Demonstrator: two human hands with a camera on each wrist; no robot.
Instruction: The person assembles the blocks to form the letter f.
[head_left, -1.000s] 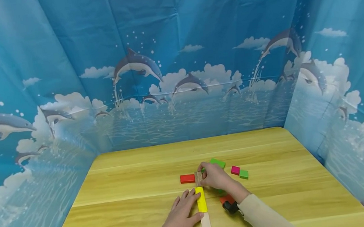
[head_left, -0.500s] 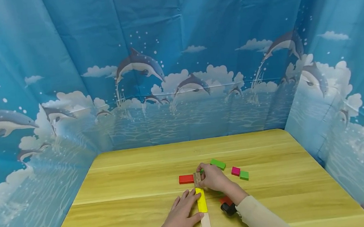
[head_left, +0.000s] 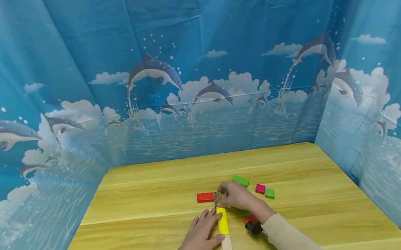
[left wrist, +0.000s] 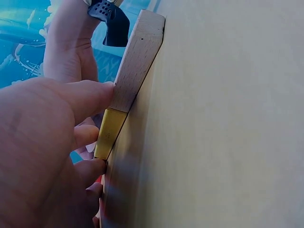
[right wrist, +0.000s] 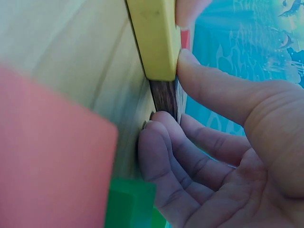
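A yellow block (head_left: pixel 223 221) and a pale wooden block (head_left: pixel 227 247) lie end to end on the table. My left hand (head_left: pixel 202 237) rests along their left side, fingers spread over the yellow block and thumb at the pale one (left wrist: pixel 137 61). Beyond the yellow block sits a dark brown wooden block (head_left: pixel 217 198), pinched by my right hand (head_left: pixel 238 195). In the right wrist view its fingers lie against the brown block (right wrist: pixel 166 97), the thumb close to where it meets the yellow block (right wrist: pixel 154 38). A red block (head_left: pixel 205 198) lies crosswise against the brown one's left side.
Green (head_left: pixel 241 180), pink (head_left: pixel 260 188) and smaller green (head_left: pixel 269 193) blocks lie right of the right hand. Another red block (head_left: pixel 250 219) is partly hidden under the right wrist's black camera (head_left: pixel 253 228). A dolphin-print curtain (head_left: pixel 201 133) stands behind the wooden table (head_left: pixel 137 188).
The brown and red blocks have shifted slightly left, and the right hand has drawn the brown block a little nearer the yellow one. My left hand has stayed in place.
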